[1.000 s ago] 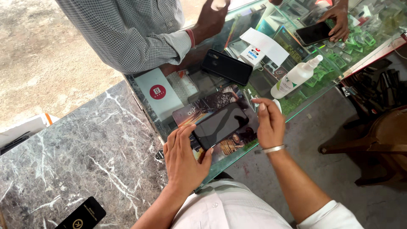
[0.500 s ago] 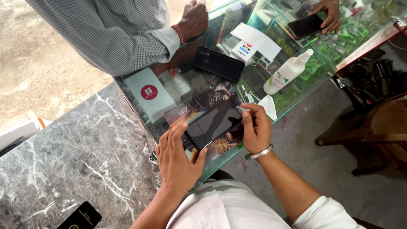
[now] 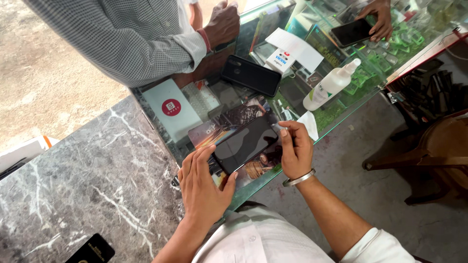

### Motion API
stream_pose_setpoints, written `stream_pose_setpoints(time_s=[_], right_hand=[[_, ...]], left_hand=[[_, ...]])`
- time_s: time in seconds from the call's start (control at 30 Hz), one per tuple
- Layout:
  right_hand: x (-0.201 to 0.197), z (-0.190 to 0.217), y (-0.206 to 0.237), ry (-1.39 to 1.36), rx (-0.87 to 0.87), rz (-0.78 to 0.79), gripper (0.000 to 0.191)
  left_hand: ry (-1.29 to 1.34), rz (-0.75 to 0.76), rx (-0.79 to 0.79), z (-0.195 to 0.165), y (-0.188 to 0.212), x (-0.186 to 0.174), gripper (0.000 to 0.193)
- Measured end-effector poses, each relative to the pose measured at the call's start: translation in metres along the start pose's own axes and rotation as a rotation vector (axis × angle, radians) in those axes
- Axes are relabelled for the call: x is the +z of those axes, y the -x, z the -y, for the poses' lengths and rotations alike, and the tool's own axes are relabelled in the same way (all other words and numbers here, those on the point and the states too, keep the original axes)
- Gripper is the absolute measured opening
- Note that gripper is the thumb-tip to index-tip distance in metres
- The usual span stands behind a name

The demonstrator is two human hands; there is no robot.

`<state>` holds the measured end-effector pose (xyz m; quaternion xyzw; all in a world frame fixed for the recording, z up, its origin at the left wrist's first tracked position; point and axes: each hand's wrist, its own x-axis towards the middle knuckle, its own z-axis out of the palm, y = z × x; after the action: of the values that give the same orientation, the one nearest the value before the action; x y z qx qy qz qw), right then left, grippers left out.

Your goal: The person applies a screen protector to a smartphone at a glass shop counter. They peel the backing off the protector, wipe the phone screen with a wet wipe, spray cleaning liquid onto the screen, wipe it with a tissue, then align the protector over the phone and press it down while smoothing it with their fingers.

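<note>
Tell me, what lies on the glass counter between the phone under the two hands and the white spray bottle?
In the head view, a small white cloth or tissue lies between the phone and the white spray bottle, beside the right hand.

The left hand point(image 3: 202, 182) steadies a black phone point(image 3: 245, 143) on the glass counter point(image 3: 341, 104) while the right hand point(image 3: 295, 151) pinches its top edge.

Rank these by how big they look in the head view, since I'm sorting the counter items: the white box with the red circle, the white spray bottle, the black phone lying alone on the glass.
1. White box, clearly largest.
2. Black phone and white spray bottle look about alike; I would not rank them.
</note>
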<state>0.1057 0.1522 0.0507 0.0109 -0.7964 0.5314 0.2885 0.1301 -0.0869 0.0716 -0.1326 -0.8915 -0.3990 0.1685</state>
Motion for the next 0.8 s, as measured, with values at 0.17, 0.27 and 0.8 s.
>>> stream_pose_setpoints(time_s=[0.17,0.27,0.8], right_hand=[[-0.002,0.000,-0.002,0.003,0.014,-0.008,0.017],[-0.003,-0.001,-0.002,-0.011,0.037,-0.023,0.018],[-0.036,-0.026,-0.025,-0.542,0.163,0.210,0.045]], left_hand=[[-0.014,0.014,-0.005,-0.003,-0.002,0.000,0.081],[-0.016,0.025,-0.010,-0.004,-0.004,-0.001,0.081],[-0.054,0.031,-0.109,-0.016,-0.011,0.009,0.101]])
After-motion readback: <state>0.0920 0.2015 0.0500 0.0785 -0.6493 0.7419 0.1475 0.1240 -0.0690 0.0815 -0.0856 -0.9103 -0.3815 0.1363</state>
